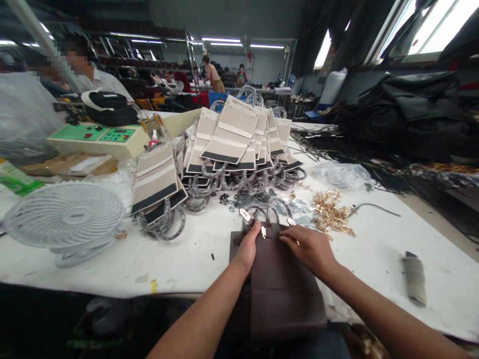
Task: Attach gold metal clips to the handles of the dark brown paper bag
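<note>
A dark brown leather bag piece (286,299) leans over the table's front edge toward me. Plastic-wrapped handles (277,212) stand at its top. My left hand (247,249) grips its upper left edge, thumb on the near face and fingers mostly hidden. Beside that thumb a strap ends in a gold metal plate (246,216). A small gold fitting (263,232) sits at the top middle. My right hand (312,247) is closed in a pinch at the upper right; bits of gold metal show by its fingers, but what they hold is unclear.
Beige-lined bag pieces (232,129) with wrapped handles are piled behind. Gold fittings (331,212) lie in a heap to the right, near a grey-wrapped cylinder (414,279). A white fan (71,214) and a machine with green panels (97,139) stand left. Other people sit and stand farther back.
</note>
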{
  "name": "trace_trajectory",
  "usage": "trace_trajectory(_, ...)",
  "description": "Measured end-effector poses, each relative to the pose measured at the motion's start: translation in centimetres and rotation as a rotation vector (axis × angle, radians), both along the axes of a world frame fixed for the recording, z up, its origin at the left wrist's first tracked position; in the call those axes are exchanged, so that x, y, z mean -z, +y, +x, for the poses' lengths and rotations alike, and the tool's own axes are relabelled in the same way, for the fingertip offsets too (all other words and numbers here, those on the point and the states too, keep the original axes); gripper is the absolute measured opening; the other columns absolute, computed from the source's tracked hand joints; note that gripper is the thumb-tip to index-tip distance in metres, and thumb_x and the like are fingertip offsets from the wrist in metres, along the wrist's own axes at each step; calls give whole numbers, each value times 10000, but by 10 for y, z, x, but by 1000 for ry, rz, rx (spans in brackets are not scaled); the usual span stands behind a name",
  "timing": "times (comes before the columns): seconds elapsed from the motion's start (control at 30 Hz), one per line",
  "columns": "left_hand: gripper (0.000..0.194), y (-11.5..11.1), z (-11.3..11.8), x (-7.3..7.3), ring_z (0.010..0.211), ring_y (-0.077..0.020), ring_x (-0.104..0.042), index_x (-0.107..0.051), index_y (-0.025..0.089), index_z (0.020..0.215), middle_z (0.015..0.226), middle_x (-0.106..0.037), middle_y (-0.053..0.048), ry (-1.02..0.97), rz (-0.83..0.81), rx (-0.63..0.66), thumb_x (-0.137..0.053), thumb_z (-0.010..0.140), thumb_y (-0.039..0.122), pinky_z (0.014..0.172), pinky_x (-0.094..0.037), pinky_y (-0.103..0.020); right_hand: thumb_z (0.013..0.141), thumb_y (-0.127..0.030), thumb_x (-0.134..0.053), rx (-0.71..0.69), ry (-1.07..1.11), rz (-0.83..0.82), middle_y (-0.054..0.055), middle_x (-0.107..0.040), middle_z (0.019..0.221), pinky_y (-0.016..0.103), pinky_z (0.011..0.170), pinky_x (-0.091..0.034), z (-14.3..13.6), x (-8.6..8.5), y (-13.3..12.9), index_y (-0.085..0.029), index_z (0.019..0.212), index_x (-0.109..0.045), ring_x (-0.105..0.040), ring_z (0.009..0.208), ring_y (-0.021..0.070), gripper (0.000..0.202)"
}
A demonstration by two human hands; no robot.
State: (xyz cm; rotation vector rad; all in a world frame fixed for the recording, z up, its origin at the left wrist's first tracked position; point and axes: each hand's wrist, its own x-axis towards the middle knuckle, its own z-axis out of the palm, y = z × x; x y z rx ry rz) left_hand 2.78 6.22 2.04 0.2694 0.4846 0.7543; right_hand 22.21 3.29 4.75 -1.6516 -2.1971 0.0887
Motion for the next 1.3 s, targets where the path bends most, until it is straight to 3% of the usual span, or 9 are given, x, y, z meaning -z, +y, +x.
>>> trace_trajectory(0.33,583,0,2,3,1096,-346,-717,-631,88,1361,1106,-764,-178,-56,57,39,-567,986,530,1108,-471,-483,1013,-240,-530,-18,-234,-109,32,-715,945,249,661,-381,-19,-10,10,-219,925,-715,-681,856,192,206)
trace_trajectory(0.5,623,-6,3,-8,1054,-357,-723,-659,75,1314,1060,-763,-192,-48,144,41,-604,942,572,1061,-498,-488,1029,-252,-501,15,-120,-33,52,-727,1026,274,744,-504,-21,-3,-6,-244,1090,-708,-706,918,226,216)
trace_trajectory(0.6,637,-11,0,-20,1048,-372,-720,-687,104,1281,1034,-767,-183,-36,232,47,-622,909,617,1007,-525,-496,1007,-311,-543,54,32,125,99,-661,1309,369,874,-580,-22,7,-32,-277,1416,-551,-681,1119,272,410)
trace_trajectory(0.7,657,-19,3,-39,1036,-393,-718,-713,110,1228,1012,-769,-186,-7,265,16,-618,882,660,964,-536,-517,956,-420,-621,61,131,251,118,-578,1438,463,1000,-571,-26,18,-62,-287,1443,-528,-613,1257,325,514)
trace_trajectory(0.83,672,-33,21,-73,1007,-391,-713,-716,116,1164,1007,-762,-187,75,188,-117,-616,854,704,933,-538,-511,798,-568,-773,-3,177,276,151,-554,1471,582,1015,-561,-35,19,-86,-304,1487,-512,-572,1297,427,782)
trace_trajectory(0.97,491,-55,38,-113,1018,-325,-701,-687,183,1180,1076,-752,-126,150,272,-369,-787,802,479,943,-527,-422,709,-599,-827,-22,256,252,176,-410,1588,634,1073,-501,-37,-7,-90,-280,1601,-356,-452,1401,468,1058)
trace_trajectory(1.1,548,-77,34,-142,1116,-303,-665,-642,237,1309,1216,-711,-102,116,491,-338,-787,802,388,921,-522,-362,829,-430,-676,-51,390,199,113,-430,1593,543,1152,-455,-31,-55,-95,-242,1567,-433,-432,1442,382,800)
trace_trajectory(1.2,624,-83,21,-140,1239,-321,-602,-589,258,1410,1392,-627,-103,209,592,-269,-746,838,449,923,-514,-364,898,-450,-564,5,529,47,70,-621,1431,496,1125,-485,-11,-89,-94,-269,1428,-621,-552,1347,360,563)
trace_trajectory(1.3,610,-79,-1,-115,1279,-349,-565,-633,202,1373,1396,-621,-138,355,692,-256,-748,839,475,1021,-471,-413,849,-603,-620,63,648,-148,74,-712,1295,522,1079,-516,25,-109,-86,-265,1280,-739,-650,1201,406,560)
